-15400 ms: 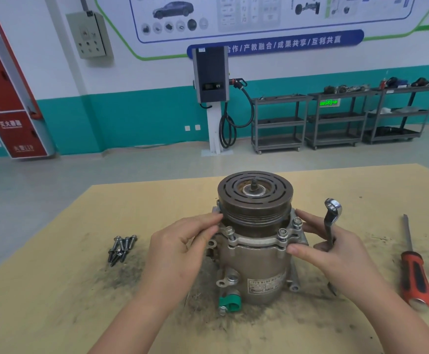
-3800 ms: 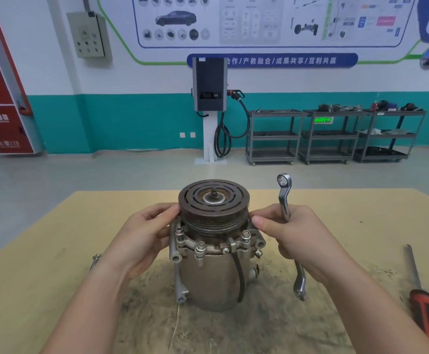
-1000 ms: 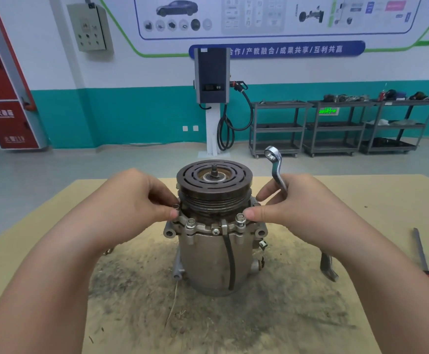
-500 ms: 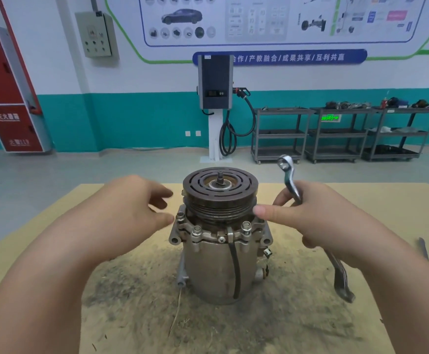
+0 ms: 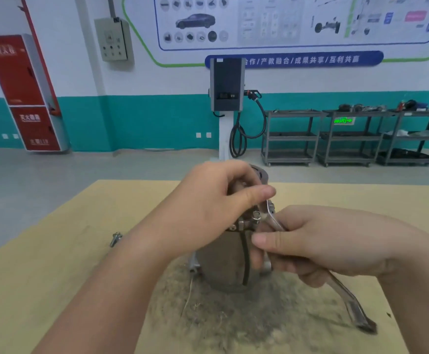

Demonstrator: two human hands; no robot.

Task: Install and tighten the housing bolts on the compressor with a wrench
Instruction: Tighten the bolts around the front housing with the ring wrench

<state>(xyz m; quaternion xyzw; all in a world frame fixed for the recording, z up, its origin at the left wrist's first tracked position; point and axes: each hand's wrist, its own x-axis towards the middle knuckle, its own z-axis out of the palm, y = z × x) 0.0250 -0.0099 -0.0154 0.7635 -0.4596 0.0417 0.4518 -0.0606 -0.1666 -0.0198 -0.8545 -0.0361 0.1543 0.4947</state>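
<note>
One loose bolt [image 5: 115, 239] lies at the left of the tan surface [image 5: 42, 290], well apart from everything else. Farther back on that side a red cabinet [image 5: 27, 93] leans against the white and teal wall, with a grey electrical box [image 5: 113, 39] mounted to its right.

Toward the middle, the left hand [image 5: 208, 208] reaches in over the top of the compressor [image 5: 230, 261], which stands upright on a dark, grimy patch of the surface. Its grip is together: fingers curled, thumb laid across them near the upper end of the wrench [image 5: 346, 295]. Whether it pinches the wrench head or a bolt cannot be told, since the hand covers that spot and the picture is blurred. Below the hand, a few housing bolts [image 5: 256, 215] show on the flange, and a black band runs down the metal body. Behind the compressor stands a charging post [image 5: 226, 85] with a looped cable.

To the right, the right hand [image 5: 336, 244] has its grip clamped on the wrench shaft, fingers wrapped under and thumb laid on top. The wrench runs from the flange down and rightward, its lower end just above the surface at the right. Against the far wall stand grey shelf carts [image 5: 348, 139] carrying small items.
</note>
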